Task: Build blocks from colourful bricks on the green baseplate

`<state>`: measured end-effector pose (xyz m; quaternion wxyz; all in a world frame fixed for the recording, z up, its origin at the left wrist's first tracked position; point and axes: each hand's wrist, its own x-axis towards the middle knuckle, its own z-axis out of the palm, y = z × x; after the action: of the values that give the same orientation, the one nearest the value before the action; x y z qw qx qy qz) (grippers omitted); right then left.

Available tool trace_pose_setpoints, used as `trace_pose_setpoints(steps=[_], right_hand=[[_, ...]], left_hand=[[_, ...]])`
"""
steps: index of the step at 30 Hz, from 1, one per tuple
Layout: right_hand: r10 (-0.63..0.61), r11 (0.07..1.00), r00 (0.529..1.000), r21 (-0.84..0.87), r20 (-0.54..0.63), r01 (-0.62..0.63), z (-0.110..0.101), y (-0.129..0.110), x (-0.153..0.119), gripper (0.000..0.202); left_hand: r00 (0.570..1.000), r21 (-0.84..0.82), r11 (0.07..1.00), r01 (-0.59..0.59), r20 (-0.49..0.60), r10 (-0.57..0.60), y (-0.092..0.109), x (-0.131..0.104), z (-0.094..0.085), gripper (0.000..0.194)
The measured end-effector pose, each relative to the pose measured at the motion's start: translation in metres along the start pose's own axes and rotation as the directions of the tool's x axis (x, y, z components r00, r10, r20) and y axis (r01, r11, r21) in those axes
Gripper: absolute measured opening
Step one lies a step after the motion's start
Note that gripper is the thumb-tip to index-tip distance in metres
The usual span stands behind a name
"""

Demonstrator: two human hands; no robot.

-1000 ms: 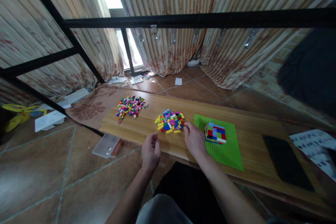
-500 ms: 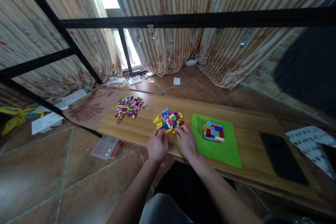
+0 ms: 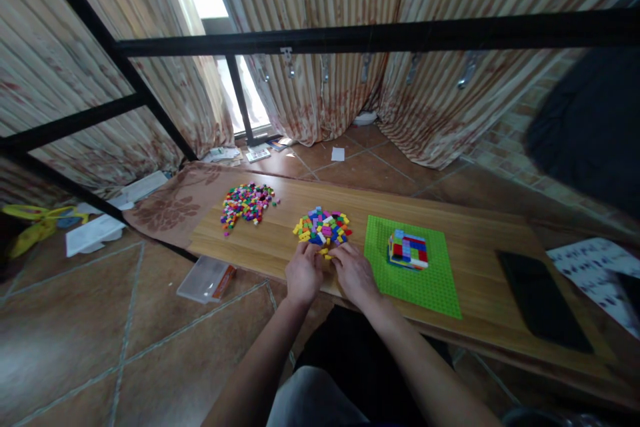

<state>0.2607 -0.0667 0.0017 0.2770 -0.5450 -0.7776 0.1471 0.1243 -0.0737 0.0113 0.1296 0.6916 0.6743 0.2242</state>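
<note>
Just in front of a loose pile of coloured building bricks [image 3: 323,223], both of my hands are close together with fingers pinched. Small yellow bricks [image 3: 325,254] show between the fingertips. My left hand [image 3: 304,273] is closed at the left end of this yellow cluster, and my right hand [image 3: 356,275] grips it from the right. The fingers partly cover the bricks, so I cannot tell whether they are joined. Right of my hands, a green studded baseplate [image 3: 440,287] bears a low, square, multicoloured brick structure [image 3: 409,250].
A second heap of smaller bricks [image 3: 246,203] lies left on the wooden board [image 3: 280,267]. A dark flat panel [image 3: 543,300] rests at the right end. Below the left edge is a clear plastic box [image 3: 203,280]. A black metal frame [image 3: 320,44] crosses behind.
My hands have drawn slightly closer together, and the yellow bricks between them now sit nearer each other and a little apart from the pile. The baseplate and heaps stay put.
</note>
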Motion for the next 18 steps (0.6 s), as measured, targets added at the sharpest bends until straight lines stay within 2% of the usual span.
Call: trace_pose_setpoints(steps=[8,18], right_hand=[[-0.053,0.997,0.998,0.055,0.031,0.051,-0.002,0.0014,0.0018,0.025],[-0.016,0.997,1.0,0.07,0.001,0.015,-0.0086,-0.0063,-0.0038,0.025]], left_hand=[[0.999,-0.059,0.998,-0.026,0.037,0.029,0.0,0.0002,-0.0024,0.018],[0.998,-0.17,0.984,-0.056,-0.048,0.048,0.002,-0.0002,-0.0007,0.032]])
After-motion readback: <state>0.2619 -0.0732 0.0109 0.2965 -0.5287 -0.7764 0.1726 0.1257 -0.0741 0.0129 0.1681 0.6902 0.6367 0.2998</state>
